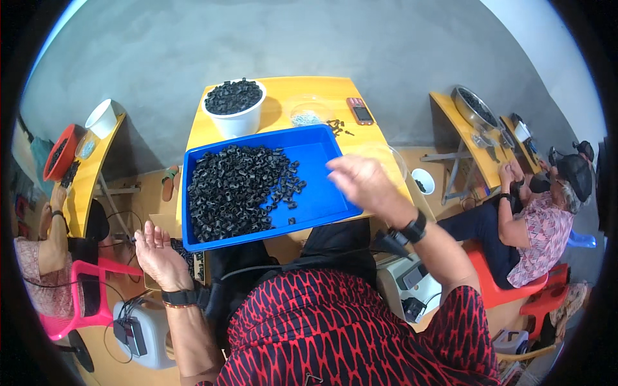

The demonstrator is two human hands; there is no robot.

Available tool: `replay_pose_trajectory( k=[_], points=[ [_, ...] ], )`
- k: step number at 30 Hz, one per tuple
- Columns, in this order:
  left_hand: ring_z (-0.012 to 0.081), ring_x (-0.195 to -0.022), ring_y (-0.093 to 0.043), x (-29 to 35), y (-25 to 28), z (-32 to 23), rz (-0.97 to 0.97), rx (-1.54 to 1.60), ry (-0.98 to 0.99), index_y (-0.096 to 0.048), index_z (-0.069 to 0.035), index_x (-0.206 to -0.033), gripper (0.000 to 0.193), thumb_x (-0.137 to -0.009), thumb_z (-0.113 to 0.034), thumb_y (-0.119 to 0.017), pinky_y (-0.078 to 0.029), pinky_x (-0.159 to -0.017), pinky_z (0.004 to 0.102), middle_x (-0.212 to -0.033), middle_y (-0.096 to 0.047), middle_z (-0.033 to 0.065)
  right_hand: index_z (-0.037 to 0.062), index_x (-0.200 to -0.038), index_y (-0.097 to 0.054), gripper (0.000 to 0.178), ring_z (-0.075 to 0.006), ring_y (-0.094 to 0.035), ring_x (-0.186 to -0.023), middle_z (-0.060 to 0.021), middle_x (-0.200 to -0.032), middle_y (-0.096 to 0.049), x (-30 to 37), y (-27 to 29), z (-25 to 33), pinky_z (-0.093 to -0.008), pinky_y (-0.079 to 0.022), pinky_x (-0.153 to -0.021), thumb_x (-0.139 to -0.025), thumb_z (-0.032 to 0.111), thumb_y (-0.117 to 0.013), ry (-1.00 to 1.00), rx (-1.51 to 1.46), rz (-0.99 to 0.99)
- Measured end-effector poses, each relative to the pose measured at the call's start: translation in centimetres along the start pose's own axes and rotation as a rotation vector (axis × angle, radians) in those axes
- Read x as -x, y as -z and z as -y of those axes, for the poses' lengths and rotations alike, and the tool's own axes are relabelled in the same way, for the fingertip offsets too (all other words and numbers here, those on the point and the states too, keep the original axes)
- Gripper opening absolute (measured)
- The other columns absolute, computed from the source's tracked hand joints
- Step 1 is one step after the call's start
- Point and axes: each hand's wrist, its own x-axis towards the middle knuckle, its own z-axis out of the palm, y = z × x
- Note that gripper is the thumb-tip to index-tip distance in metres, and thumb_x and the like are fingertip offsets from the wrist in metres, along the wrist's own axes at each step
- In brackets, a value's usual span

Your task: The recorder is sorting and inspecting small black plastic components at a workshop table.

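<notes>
A blue tray [315,186] lies across the near part of the yellow table, with a heap of small black tubular plastic parts [238,190] on its left side. Over the tray's right edge is my right hand [364,183], its fingers bent and drawn together; whatever they might hold cannot be made out. My left hand [161,256] is off the tray's near left corner, palm up with fingers stretched out, and nothing shows in it. Beneath it, partly hidden, stands a box [199,267] with dark parts.
Behind the tray are a white bucket [235,122] piled with black parts, a clear dish [308,116] of small pale pieces, scattered black pieces [338,127] and a red phone [360,111]. Other people work at yellow tables [463,141] on both sides. A white bowl [422,181] stands to the right.
</notes>
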Motion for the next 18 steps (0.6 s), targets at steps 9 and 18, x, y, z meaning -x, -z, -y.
replay_pose_trajectory(
  k=[9, 18],
  points=[
    [0.023, -0.1, -0.06, -3.1, 2.8, 2.5, -0.277, -0.008, 0.203, -0.04, 0.002, -0.135, 0.052, -0.102, -0.036, -0.052, -0.05, -0.084, 0.0363, -0.131, -0.053, 0.0165, -0.0034, -0.098, -0.07, 0.02, -0.0407, -0.066, -0.1, -0.0268, -0.105, -0.067, 0.9, 5.9, -9.0, -0.0427, -0.053, -0.083, -0.082, 0.001, -0.059, -0.455, 0.316, 0.371],
    [0.0186, -0.091, -0.06, -3.4, 3.8, 3.2, -0.103, -0.003, 0.238, -0.046, -0.004, -0.126, 0.037, -0.102, -0.03, -0.053, -0.05, -0.079, 0.0327, -0.118, -0.061, 0.0095, -0.0024, -0.102, -0.069, 0.025, -0.0409, -0.064, -0.105, -0.0292, -0.107, -0.065, 1.1, 4.7, -10.1, -0.043, -0.052, -0.087, -0.081, -0.005, -0.057, -0.416, 0.405, 0.508]
  ],
)
